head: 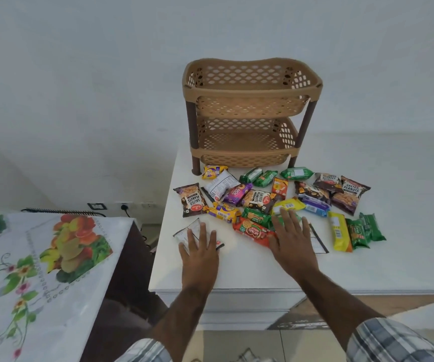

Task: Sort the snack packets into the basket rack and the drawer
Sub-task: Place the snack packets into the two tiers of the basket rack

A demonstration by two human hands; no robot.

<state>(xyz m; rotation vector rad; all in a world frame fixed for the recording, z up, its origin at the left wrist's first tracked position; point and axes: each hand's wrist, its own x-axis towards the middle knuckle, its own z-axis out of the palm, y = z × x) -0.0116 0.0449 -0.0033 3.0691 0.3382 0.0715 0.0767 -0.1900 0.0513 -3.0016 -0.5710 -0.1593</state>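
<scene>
Sorting seems unstarted: colourful foil snack packets litter the white bench, just nearer than the empty two-tier tan plastic basket rack. Left grip and right grip lie spread flat on packets; next, pinch one.

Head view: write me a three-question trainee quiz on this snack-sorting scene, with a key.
1. True or false: the basket rack already holds packets.
2. The left hand lies flat on: A) a white packet; B) a green packet; C) the rack's lower tier.
3. Which of the hands is nearer the long yellow packet?

Key: 1 false, both tiers are empty. 2 A. 3 the right hand.
</scene>
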